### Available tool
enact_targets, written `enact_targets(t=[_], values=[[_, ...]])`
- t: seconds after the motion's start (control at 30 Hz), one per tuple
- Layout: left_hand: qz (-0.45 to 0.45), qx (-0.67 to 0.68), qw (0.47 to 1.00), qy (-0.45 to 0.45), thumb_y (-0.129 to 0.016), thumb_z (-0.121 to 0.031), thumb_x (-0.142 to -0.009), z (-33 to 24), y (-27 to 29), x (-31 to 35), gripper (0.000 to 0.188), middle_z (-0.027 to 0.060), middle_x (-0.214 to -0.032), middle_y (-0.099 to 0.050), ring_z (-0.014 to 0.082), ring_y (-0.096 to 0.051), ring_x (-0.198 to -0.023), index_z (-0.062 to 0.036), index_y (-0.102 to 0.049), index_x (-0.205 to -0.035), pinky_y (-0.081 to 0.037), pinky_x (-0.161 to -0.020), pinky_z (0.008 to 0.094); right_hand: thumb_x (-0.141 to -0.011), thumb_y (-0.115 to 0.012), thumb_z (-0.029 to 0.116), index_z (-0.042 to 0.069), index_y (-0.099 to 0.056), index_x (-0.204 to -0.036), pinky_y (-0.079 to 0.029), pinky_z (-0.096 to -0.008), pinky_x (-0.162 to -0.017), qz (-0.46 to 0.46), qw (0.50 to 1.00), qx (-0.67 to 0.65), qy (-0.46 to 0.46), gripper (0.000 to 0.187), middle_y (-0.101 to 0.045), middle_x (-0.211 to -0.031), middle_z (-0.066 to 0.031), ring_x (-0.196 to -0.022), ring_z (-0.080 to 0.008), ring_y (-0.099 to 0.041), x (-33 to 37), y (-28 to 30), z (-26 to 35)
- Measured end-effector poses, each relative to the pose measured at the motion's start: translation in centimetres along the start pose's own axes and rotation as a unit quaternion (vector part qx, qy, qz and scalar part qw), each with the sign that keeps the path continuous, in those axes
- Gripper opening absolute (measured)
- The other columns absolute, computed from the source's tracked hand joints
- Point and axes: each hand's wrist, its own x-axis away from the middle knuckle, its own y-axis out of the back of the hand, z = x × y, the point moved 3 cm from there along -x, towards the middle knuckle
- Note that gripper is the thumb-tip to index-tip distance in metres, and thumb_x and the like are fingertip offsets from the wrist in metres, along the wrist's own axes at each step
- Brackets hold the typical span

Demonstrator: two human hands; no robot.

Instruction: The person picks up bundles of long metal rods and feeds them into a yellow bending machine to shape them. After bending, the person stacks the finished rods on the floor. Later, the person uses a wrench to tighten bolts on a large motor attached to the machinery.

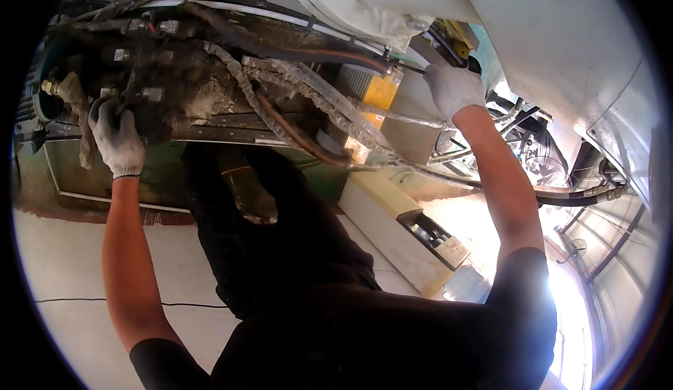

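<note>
My left hand [118,136], in a pale knit glove, is at the greasy block of fittings [151,64] on the left of the machine. Its fingers are curled next to a thin dark rod [132,74]; what they hold is hidden. My right hand [454,87], gloved too, reaches up under the white panel [554,32]. Its fingers are bent around something dark that I cannot make out. A thin dark bar [406,65] runs leftward from its fingertips toward the end of a brown hose [336,57]. Hoses in clear plastic wrap [322,99] cross between my hands.
A brass fitting [49,86] sticks out at the far left. Below the machine stands a cream cabinet [382,201] with an open compartment [429,230]. Black hoses [568,197] and wiring run at the right. A thin cable [189,304] lies on the pale floor [63,264].
</note>
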Motion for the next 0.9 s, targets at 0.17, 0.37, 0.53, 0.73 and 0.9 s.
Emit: enact_targets(t=[0.17,0.37,0.53,0.73,0.9], values=[[-0.008,0.007,1.000,-0.006,-0.062,-0.008,-0.094,-0.1,0.0,0.0,0.028,0.0203,-0.136,-0.062,0.0402,-0.059,-0.127,0.0002,-0.072,-0.118,-0.048,-0.110,0.0470,-0.103,-0.056,0.024,0.007,-0.078,-0.114,-0.060,-0.0538,-0.089,0.032,0.999,0.030,-0.006,0.030,-0.080,-0.107,-0.0212,-0.102,-0.0412,-0.078,-1.1,1.6,0.7],[-0.009,0.006,1.000,0.003,-0.062,-0.008,-0.094,-0.1,0.2,0.0,0.027,0.0208,-0.136,-0.062,0.0406,-0.059,-0.127,0.0001,-0.072,-0.118,-0.048,-0.111,0.0470,-0.100,-0.056,0.017,0.009,-0.082,-0.109,-0.062,-0.0546,-0.086,0.028,0.998,0.054,0.006,0.028,-0.081,-0.108,-0.0195,-0.105,-0.0391,-0.079,-2.4,2.6,1.7],[-0.008,0.010,1.000,0.013,-0.062,-0.008,-0.094,-0.6,0.2,0.0,0.027,0.0213,-0.137,-0.061,0.0412,-0.059,-0.127,-0.0001,-0.072,-0.118,-0.048,-0.110,0.0476,-0.100,-0.057,0.015,0.009,-0.082,-0.109,-0.063,-0.0537,-0.086,0.034,0.997,0.066,0.015,0.027,-0.081,-0.111,-0.0178,-0.107,-0.0380,-0.079,-2.9,3.2,2.4],[-0.007,0.005,1.000,0.011,-0.063,-0.009,-0.094,-0.3,0.2,0.0,0.027,0.0214,-0.138,-0.061,0.0414,-0.059,-0.128,-0.0004,-0.072,-0.118,-0.049,-0.110,0.0478,-0.098,-0.060,0.015,0.009,-0.085,-0.108,-0.063,-0.0513,-0.086,0.039,0.995,0.085,0.025,0.028,-0.082,-0.112,-0.0159,-0.108,-0.0358,-0.080,-3.4,4.4,3.8],[-0.003,0.003,1.000,0.013,-0.064,-0.009,-0.094,0.0,0.2,0.1,0.028,0.0206,-0.139,-0.062,0.0407,-0.059,-0.128,-0.0002,-0.072,-0.120,-0.049,-0.110,0.0473,-0.097,-0.063,0.016,0.007,-0.086,-0.110,-0.064,-0.0501,-0.087,0.054,0.993,0.102,0.028,0.028,-0.082,-0.115,-0.0175,-0.107,-0.0360,-0.080,-4.7,4.6,5.2]])
